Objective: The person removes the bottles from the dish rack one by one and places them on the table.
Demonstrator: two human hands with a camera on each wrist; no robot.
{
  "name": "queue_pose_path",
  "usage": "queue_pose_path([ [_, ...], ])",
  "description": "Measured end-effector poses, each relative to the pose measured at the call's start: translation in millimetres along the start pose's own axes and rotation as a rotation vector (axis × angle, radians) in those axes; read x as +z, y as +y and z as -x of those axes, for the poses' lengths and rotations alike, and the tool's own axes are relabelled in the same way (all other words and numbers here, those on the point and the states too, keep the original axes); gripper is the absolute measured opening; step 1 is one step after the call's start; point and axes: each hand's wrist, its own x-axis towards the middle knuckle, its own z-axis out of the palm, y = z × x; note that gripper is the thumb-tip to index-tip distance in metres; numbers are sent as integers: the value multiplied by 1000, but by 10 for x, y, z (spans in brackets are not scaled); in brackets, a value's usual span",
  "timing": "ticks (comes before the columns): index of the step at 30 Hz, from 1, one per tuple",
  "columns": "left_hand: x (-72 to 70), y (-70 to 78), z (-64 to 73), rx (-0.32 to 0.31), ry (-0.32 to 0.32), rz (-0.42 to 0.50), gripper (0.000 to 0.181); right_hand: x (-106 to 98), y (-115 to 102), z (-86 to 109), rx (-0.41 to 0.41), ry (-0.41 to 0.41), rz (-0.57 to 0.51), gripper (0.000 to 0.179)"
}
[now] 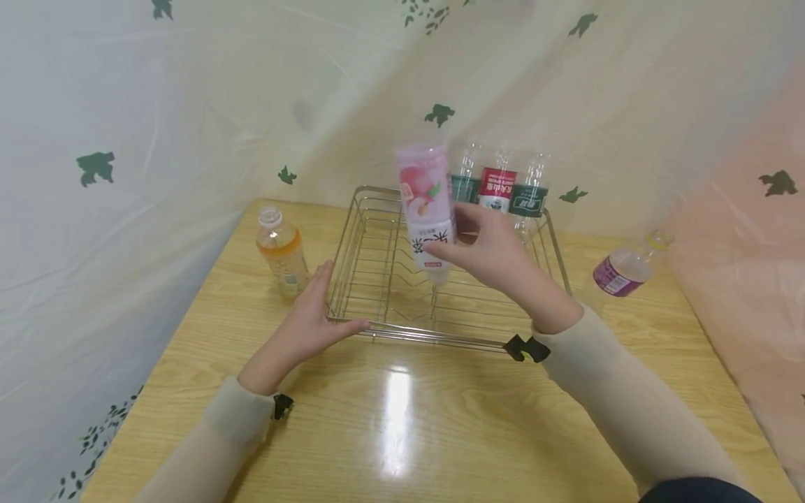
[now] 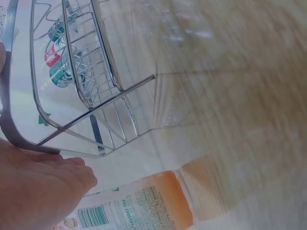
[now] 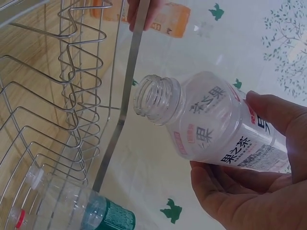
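My right hand (image 1: 493, 251) grips a clear drink bottle (image 1: 424, 188) with a pink peach label, thumb on one side and fingers on the other. The bottle is neck down above the wire rack (image 1: 440, 340); its uncapped mouth shows in the right wrist view. My left hand (image 1: 305, 325) spans the rack's front left corner, thumb along the front rail, fingers fairly straight against the left side. Beside those fingers stands an orange-banded bottle (image 1: 283, 258). Behind my right hand, a red-label bottle (image 1: 497, 187) and two green-label bottles (image 1: 528, 200) lean neck down in the rack.
A bottle with a purple label (image 1: 619, 274) and yellow ring is on the wooden table (image 1: 302, 433), right of the rack. Wavy wire dividers (image 3: 72, 76) run inside the rack. A leaf-patterned curtain (image 1: 220, 105) hangs behind the table.
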Motion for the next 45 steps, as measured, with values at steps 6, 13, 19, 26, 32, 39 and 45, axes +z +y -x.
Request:
queue_pose_path([
  [6, 0, -3, -11, 9, 1, -2, 132, -70, 17, 90, -32, 2, 24, 60],
  [13, -4, 3, -9, 4, 0, -6, 132, -125, 34, 162, -56, -37, 31, 58],
  [19, -2, 13, 1, 7, -1, -13, 132, -154, 47, 226, -119, -71, 45, 61],
  [26, -4, 25, 2, 10, 1, -10, 131, -180, 58, 336, -92, -77, 111, 63],
  [32, 3, 7, 0, 2, 1, -8, 131, -186, 56, 391, -104, -89, 137, 63],
  [39, 9, -7, -4, 5, 5, -7, 131, -191, 61, 444, -84, -112, 208, 67],
  [45, 9, -4, -3, 6, 5, -1, 131, -174, 79, 483, -71, -128, 228, 69],
])
